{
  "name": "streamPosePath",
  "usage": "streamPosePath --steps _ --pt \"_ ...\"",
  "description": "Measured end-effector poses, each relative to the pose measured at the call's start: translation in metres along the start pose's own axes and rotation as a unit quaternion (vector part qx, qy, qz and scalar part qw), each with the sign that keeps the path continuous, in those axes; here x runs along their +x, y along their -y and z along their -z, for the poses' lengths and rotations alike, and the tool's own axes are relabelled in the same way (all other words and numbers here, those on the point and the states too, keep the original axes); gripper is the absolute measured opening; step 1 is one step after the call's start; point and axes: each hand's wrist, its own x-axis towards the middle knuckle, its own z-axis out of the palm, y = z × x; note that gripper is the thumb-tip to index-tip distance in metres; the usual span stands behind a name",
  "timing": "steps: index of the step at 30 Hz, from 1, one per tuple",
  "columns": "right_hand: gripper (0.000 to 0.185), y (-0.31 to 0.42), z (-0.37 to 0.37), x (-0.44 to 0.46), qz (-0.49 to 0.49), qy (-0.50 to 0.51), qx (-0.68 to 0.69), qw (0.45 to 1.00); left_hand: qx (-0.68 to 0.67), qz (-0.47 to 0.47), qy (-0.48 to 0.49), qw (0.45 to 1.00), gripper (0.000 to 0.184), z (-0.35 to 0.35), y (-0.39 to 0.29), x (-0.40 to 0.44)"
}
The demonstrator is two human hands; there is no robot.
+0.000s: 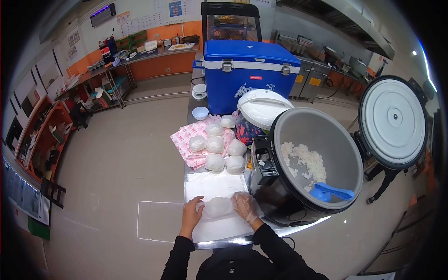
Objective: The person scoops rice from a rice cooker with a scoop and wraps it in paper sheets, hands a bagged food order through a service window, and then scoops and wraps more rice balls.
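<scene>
On a stack of white paper sheets (210, 184) in front of me lies a pale, rounded rice portion (218, 206), partly covered by a thin wrapping paper. My left hand (191, 215), bare, is at the left of the portion, thumb and fingers closed on the paper's edge. To the right, my right hand (246, 206) wears a clear plastic glove; its fingers are curled at the paper's other side, the tips partly hidden. Several wrapped rice packs (215, 144) sit beyond on pink printed paper (186, 132).
At right stands a large rice cooker (291, 122) holding loose rice (305, 161) and a blue scoop (332, 192); its round lid (394, 119) is raised. Behind are a blue cooler box (252, 74), white lid (265, 106), small bowl (200, 113) and scale (199, 92). A person's leg (386, 186) shows far right.
</scene>
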Motion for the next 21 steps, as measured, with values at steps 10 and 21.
streamPosePath --steps 10,21 --pt "0.017 0.0 -0.029 -0.005 -0.056 -0.089 0.044 0.993 0.224 -0.099 -0.041 0.969 0.029 -0.014 0.004 -0.003" --pt "0.037 0.055 -0.007 -0.052 0.142 0.079 0.071 0.984 0.0 0.017 0.055 0.998 0.032 0.002 -0.012 0.033"
